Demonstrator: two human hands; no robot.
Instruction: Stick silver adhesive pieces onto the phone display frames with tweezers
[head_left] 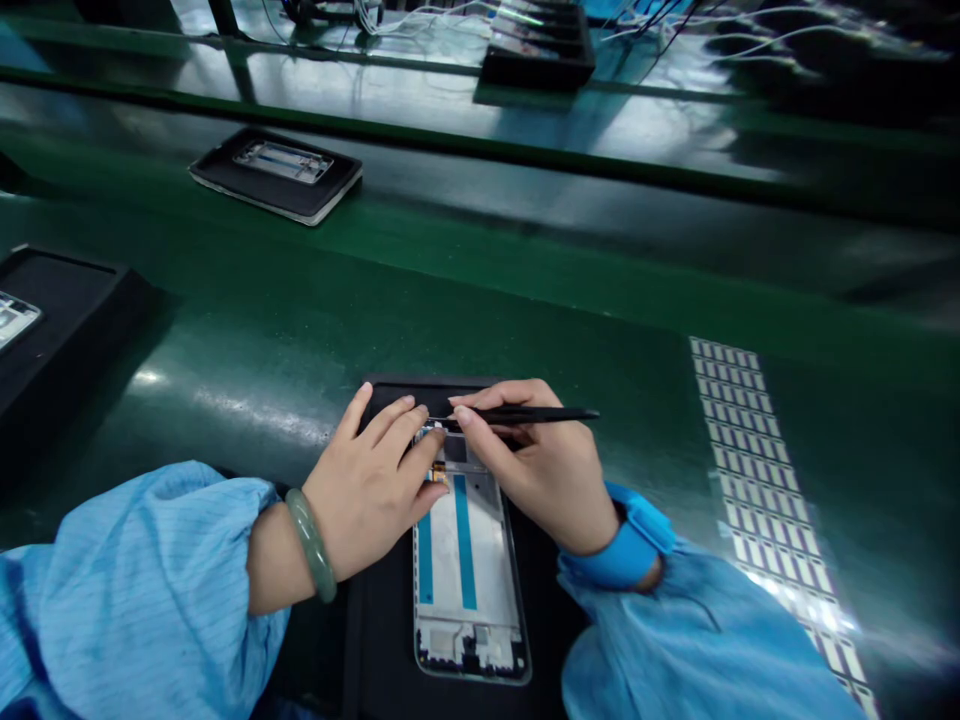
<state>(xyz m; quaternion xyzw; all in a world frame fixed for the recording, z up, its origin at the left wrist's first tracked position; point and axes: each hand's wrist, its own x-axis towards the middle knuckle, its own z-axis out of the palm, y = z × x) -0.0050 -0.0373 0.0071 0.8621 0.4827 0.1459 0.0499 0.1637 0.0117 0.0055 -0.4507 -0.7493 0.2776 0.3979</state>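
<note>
A phone mid-frame [487, 560] with two blue adhesive strips lies on a black tray [382, 620] in front of me. My left hand [379, 480], a green bangle at its wrist, rests with spread fingers over the frame's upper left edge. Between the thumb and fingers of my right hand [544, 460] is a pair of black tweezers [559, 413]. Their tip points left at the top end of the phone frame, close to my left fingertips. Whether the tip grips anything is hidden. A blue band [637, 540] circles my right wrist.
A sheet of small white labels [757, 470] is stuck on the green bench at right. Another black tray [300, 195] with a phone frame sits further back left. A third tray [67, 300] stands at the left edge. Cables and a black box [536, 65] are at the back.
</note>
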